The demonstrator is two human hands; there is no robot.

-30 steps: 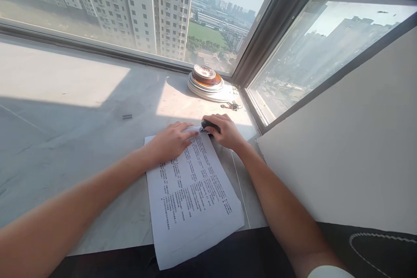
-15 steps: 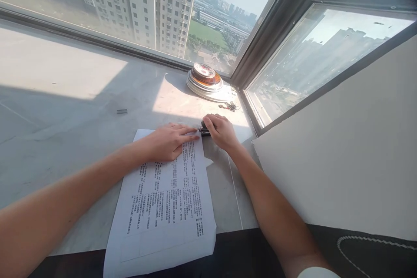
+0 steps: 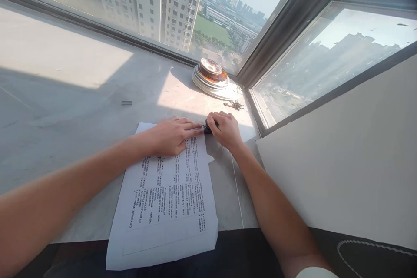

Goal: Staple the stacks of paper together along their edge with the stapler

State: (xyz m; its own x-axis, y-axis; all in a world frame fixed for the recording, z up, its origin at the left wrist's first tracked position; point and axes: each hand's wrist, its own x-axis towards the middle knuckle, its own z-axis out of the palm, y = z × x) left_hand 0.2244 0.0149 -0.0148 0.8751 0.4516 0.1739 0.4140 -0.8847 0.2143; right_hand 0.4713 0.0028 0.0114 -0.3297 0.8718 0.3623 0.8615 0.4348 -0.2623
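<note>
A stack of printed paper sheets lies on the pale marble windowsill, its near edge hanging over the sill's front. My left hand lies flat on the upper part of the sheets, fingers stretched toward the top right corner. My right hand is closed over a small black stapler at that corner. Most of the stapler is hidden under the fingers.
A stack of round decorated tins or plates stands in the window corner, with a small bunch of keys in front of it. A small strip of staples lies on the sill to the left. A white wall panel rises on the right.
The sheets have swung counter-clockwise, their lower end going left, and now lie straighter. My right hand has closed further over the stapler at the top right corner. The left hand stays on the paper.
</note>
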